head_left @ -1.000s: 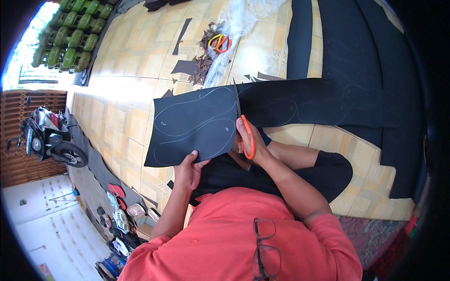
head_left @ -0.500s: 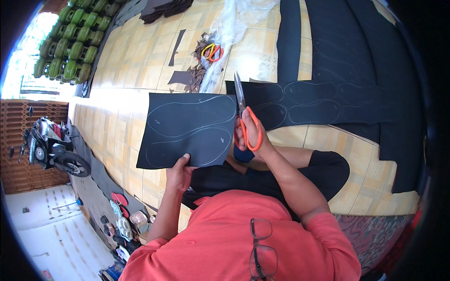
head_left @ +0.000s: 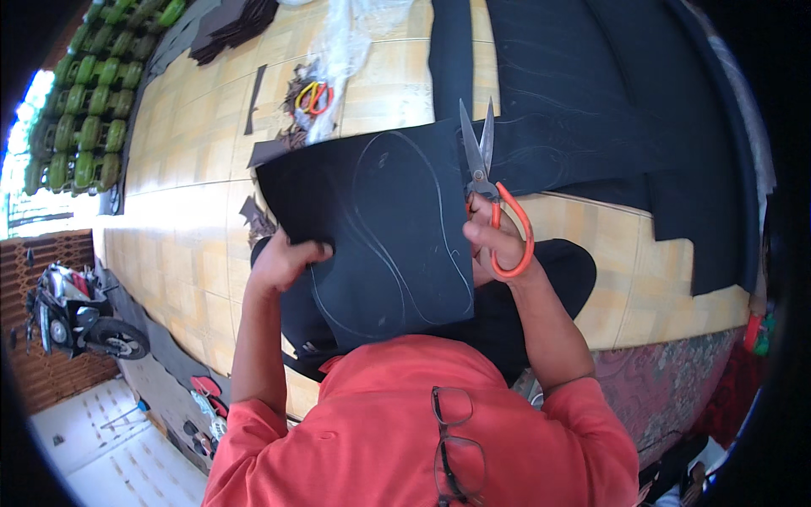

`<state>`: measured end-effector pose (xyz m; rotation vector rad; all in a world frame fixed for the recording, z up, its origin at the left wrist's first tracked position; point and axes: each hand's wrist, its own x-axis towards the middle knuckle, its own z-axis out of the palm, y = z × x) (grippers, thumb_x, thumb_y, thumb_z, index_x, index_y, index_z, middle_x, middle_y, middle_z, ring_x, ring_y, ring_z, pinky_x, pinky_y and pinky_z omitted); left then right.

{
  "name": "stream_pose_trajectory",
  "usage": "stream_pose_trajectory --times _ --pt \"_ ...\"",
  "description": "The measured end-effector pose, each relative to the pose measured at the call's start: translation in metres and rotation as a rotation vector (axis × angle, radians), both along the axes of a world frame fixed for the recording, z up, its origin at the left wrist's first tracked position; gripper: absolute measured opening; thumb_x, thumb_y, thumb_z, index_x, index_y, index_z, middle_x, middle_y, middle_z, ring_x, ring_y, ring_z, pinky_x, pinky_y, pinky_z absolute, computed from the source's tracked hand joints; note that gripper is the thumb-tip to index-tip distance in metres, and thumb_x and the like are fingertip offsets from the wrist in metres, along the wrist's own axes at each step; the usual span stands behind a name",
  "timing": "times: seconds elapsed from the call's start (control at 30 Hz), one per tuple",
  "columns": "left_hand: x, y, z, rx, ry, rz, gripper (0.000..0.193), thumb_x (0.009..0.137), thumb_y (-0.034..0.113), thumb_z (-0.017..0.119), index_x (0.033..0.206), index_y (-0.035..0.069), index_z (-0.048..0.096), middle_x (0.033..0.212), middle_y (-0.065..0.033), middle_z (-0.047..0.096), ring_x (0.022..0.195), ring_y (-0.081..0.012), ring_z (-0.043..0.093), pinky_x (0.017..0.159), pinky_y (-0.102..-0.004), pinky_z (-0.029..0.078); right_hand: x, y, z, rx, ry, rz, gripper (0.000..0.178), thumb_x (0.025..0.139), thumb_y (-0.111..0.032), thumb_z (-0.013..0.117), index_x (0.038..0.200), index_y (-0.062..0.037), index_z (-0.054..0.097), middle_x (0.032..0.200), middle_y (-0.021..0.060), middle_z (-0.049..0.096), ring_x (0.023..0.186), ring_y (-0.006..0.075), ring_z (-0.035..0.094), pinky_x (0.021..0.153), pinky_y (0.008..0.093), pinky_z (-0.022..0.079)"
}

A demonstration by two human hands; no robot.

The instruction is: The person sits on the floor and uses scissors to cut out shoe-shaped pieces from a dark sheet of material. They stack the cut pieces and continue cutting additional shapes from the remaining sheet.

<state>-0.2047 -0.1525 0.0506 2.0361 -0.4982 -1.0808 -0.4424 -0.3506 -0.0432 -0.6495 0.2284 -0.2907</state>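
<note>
A black sheet (head_left: 397, 228) with two shoe-sole outlines drawn in pale lines is held up over my lap. My left hand (head_left: 287, 260) pinches its left edge, thumb on top and the other fingers hidden beneath. Against the right edge is my right hand (head_left: 500, 241), gripping scissors (head_left: 478, 173) by one orange handle loop. Their blades point away from me and stand apart, next to the sheet's edge. Some right-hand fingers are hidden behind the sheet and handle.
More black material (head_left: 583, 101) with drawn outlines lies at the far right. Other scissors (head_left: 314, 98) with yellow and red handles rest among brown scraps and clear plastic (head_left: 342, 42). A brown stack (head_left: 232, 29) sits farther back. A motorcycle (head_left: 80, 317) stands at left.
The sheet has been turned so its outlines now run toward me, and it is nearer my body. My left hand has shifted to its left edge. The scissor blades have spread apart.
</note>
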Motion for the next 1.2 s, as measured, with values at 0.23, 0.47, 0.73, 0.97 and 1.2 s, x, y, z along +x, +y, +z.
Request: stream_pose_trajectory --times 0.23,0.47,0.73,0.97,1.2 --pt "-0.025 -0.030 -0.017 -0.437 0.629 -0.109 0.052 0.084 0.010 0.072 0.130 -0.003 0.054 0.115 -0.0105 0.066 0.101 -0.0181 0.065 0.084 -0.0294 0.053 -0.019 -0.012 0.020 -0.592 0.379 -0.426 0.018 0.083 -0.011 0.059 0.096 0.0008 0.055 0.083 0.0018 0.052 0.078 0.0094 0.048 0.072 0.0277 0.041" --pt "-0.005 -0.040 -0.015 -0.345 0.153 0.103 0.034 0.088 0.002 0.065 0.121 -0.002 0.058 0.103 -0.0075 0.067 0.090 -0.0157 0.065 0.081 -0.0301 0.054 -0.028 0.004 0.023 -0.363 0.482 -0.315 0.026 0.093 -0.026 0.063 0.091 -0.0013 0.055 0.073 0.0020 0.052 0.069 0.0090 0.052 0.062 0.0292 0.043" --pt "0.019 -0.035 0.013 -0.524 0.038 0.157 0.030 0.089 0.001 0.061 0.118 -0.005 0.059 0.103 -0.0097 0.067 0.090 -0.0173 0.066 0.080 -0.0307 0.054 -0.034 0.042 0.024 -1.031 0.389 -0.169 0.030 0.093 -0.025 0.063 0.098 0.0031 0.052 0.085 0.0163 0.058 0.075 0.0241 0.059 0.069 0.0343 0.048" --pt "0.015 -0.038 0.023 -0.506 -0.092 0.089 0.030 0.090 0.004 0.062 0.118 -0.005 0.059 0.102 -0.0095 0.066 0.090 -0.0170 0.065 0.080 -0.0301 0.054 -0.032 0.037 0.037 -1.029 0.369 -0.160 0.030 0.092 -0.023 0.064 0.094 0.0029 0.049 0.082 0.0163 0.057 0.072 0.0252 0.058 0.067 0.0352 0.048" --pt "0.015 -0.036 0.021 -0.504 -0.037 0.114 0.036 0.089 0.004 0.063 0.123 -0.004 0.056 0.105 -0.0096 0.066 0.092 -0.0167 0.065 0.081 -0.0302 0.053 -0.034 0.040 0.034 -0.935 0.365 -0.157 0.036 0.095 -0.032 0.062 0.086 0.0003 0.049 0.069 0.0101 0.052 0.062 0.0168 0.050 0.060 0.0312 0.044"
